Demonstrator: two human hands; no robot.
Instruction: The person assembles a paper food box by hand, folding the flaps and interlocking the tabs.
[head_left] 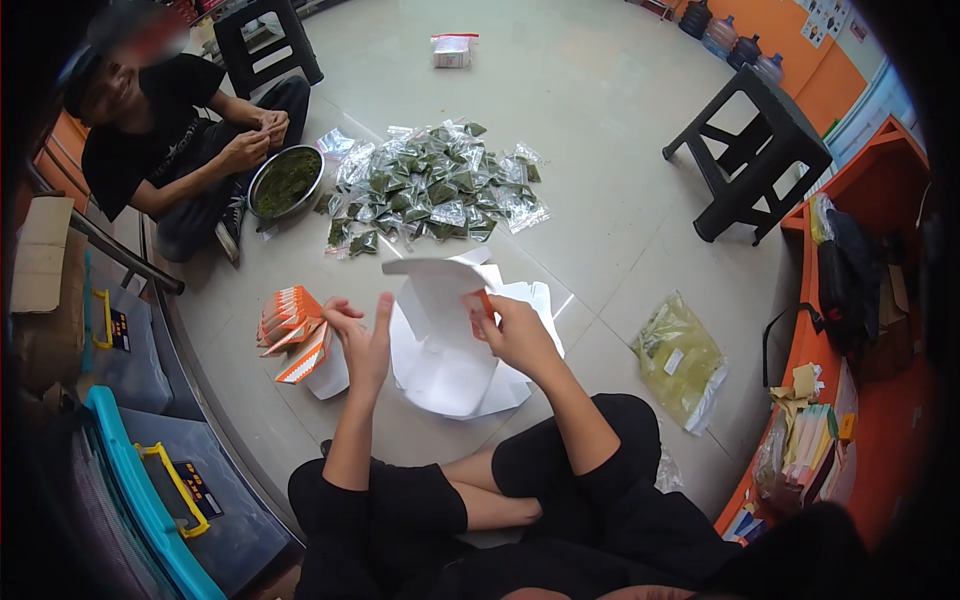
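Observation:
A white cardboard box [445, 365], opened out with its inside facing up, is in front of my crossed legs. My right hand [522, 338] pinches its right side, where an orange patch shows by the thumb. My left hand [362, 345] is held up at the box's left, fingers apart and holding nothing. Several more white cardboard pieces [535, 300] lie flat under and behind the box. Left of my left hand stands a nested stack of orange-and-white cartons [295, 325].
Beyond lies a heap of small clear bags with green contents [430, 190]. A person [165, 140] sits at the far left by a metal bowl of green stuff [285, 185]. A yellowish plastic bag [680, 360] and black stool [755, 150] are rightward; plastic bins [220, 500] stand left.

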